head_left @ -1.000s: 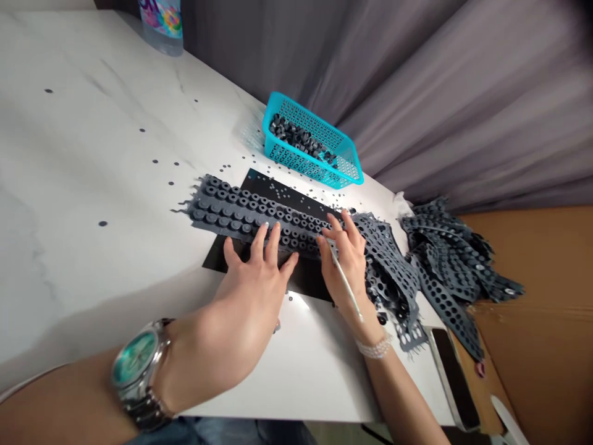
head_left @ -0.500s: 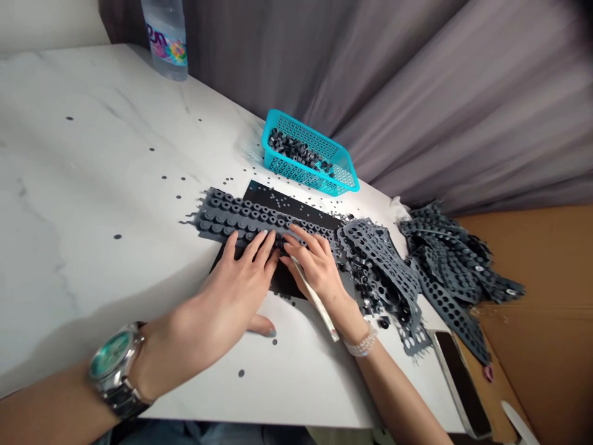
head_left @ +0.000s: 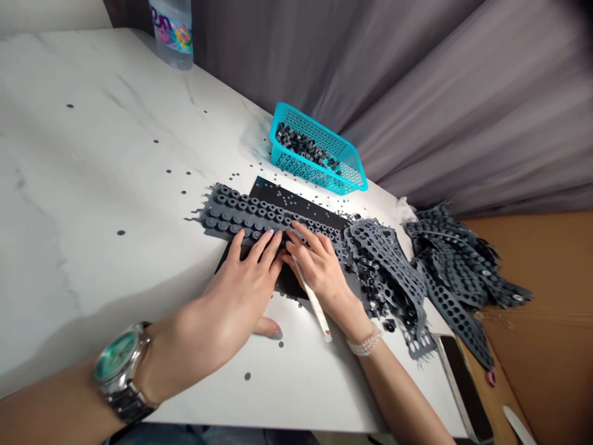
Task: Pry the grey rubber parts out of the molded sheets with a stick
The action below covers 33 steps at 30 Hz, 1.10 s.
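Note:
A dark grey rubber-like sheet (head_left: 236, 210) with rows of round ring-shaped pieces lies across a black mat (head_left: 274, 193). My left hand (head_left: 245, 272) rests with fingers spread on the near edge of the sheet, its thumb out to the side on the table. My right hand (head_left: 319, 266) is closed round a slim white stick-like tool (head_left: 319, 312), slanting down towards the sheet beside my left fingertips. The tool's working tip is hidden by the fingers. Just right of my right hand lie loose black ring pieces (head_left: 373, 290) and a punched-out sheet (head_left: 389, 256).
A turquoise basket (head_left: 319, 176) of small dark pieces stands behind the mat. More perforated sheets (head_left: 458, 253) are heaped at the right, near a phone (head_left: 464, 386) and a cardboard surface (head_left: 546, 266). A water bottle (head_left: 172, 37) stands far left. Small dark discs dot the white table (head_left: 92, 185).
The whole view has shifted slightly, so things sit a little further right. The white tool's rear end has swung a little to the left; both hands stay at the same place on the sheet.

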Available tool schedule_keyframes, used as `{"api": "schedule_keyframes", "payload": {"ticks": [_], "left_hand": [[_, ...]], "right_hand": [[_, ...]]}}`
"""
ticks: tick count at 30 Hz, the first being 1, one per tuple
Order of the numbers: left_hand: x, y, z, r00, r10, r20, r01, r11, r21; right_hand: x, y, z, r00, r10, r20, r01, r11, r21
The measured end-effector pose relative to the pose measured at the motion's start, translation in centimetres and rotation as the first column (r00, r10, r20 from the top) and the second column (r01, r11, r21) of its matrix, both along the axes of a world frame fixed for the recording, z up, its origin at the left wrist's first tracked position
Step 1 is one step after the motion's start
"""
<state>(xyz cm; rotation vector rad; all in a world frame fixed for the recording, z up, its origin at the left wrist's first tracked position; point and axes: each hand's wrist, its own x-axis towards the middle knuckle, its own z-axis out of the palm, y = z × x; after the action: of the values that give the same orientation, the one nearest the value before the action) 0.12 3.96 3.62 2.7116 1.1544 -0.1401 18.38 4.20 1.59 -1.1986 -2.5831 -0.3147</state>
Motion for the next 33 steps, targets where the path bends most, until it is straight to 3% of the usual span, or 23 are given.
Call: {"api": "schedule_keyframes", "payload": {"ticks": [3, 8, 10, 14, 18, 22, 29, 33], "left_hand": [[0.0, 0.1, 0.2, 1.000, -0.011, -0.030, 0.010, 1.000, -0.012], [-0.3, 0.1, 1.3, 0.995, -0.031, -0.092, 0.026, 0.998, -0.050], [-0.5, -0.1, 1.8, 0.996, -0.023, -0.091, 0.017, 0.998, -0.058], [-0.8, -0.4, 1.8, 0.999, -0.028, -0.047, 0.026, 0.999, -0.025], [-0.7, -0.3, -0.3, 0.999, -0.027, 0.027, 0.025, 0.998, 0.058], [-0.6, -0.3, -1.1, 0.999, -0.031, 0.034, 0.028, 0.996, 0.085], [-0.5, -0.2, -1.1, 0.995, -0.013, 0.094, 0.007, 0.998, 0.068], [-0.6, -0.2, -0.3, 0.999, -0.010, 0.051, 0.009, 0.999, 0.038]], "right_hand": [[-0.2, 0.2, 0.1, 1.000, -0.017, 0.012, 0.017, 0.999, -0.027], [1.5, 0.7, -0.7, 0.925, -0.314, -0.215, 0.331, 0.943, 0.044], [2.3, 0.4, -0.9, 0.892, -0.361, -0.272, 0.381, 0.924, 0.024], [2.7, -0.8, -0.6, 0.960, -0.182, -0.212, 0.194, 0.980, 0.037], [1.8, -1.4, -0.3, 0.993, 0.013, -0.121, -0.013, 1.000, 0.001], [1.4, -1.4, -0.3, 0.994, 0.057, -0.097, -0.055, 0.998, 0.018], [1.2, -1.3, -0.2, 0.998, 0.065, -0.023, -0.065, 0.998, 0.009], [0.8, -1.1, -0.2, 0.998, 0.058, 0.018, -0.058, 0.998, -0.014]]}}
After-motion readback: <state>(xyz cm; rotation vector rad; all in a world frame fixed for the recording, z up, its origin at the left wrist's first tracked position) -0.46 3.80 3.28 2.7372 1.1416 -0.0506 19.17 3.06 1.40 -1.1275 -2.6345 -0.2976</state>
